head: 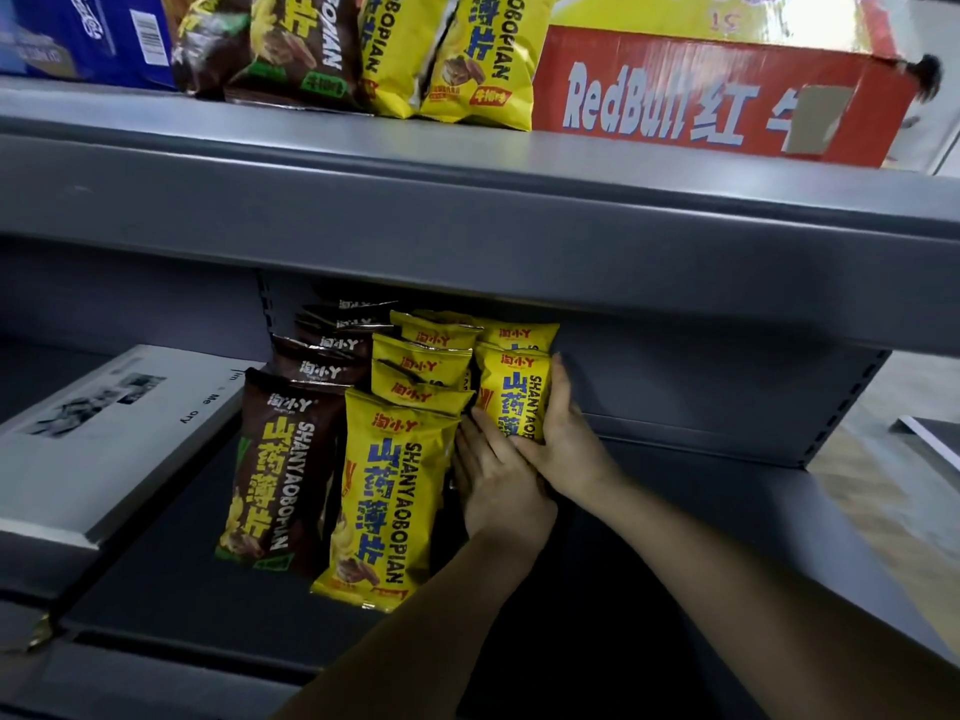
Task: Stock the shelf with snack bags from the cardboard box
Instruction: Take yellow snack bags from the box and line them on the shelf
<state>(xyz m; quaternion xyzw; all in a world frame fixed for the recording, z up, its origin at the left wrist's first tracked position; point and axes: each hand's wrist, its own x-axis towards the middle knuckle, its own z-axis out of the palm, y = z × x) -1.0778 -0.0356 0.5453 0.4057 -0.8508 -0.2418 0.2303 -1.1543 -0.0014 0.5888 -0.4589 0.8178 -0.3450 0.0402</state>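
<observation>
On the dark lower shelf [701, 511] stand rows of snack bags: a brown row [275, 475] on the left and a yellow row [389, 491] beside it. My right hand [558, 433] holds a yellow snack bag [514, 392] upright at the right end, thumb on its right edge, fingers under its bottom. My left hand [498, 485] has straight fingers pressed against that bag's lower left side, between it and the front yellow bag. The cardboard box is out of view.
A white book-like box [104, 439] lies on the shelf to the left. The grey upper shelf [467, 200] carries more brown and yellow bags [467, 54], a red RedBull carton [717, 96] and a blue carton [88, 33]. Floor shows at right.
</observation>
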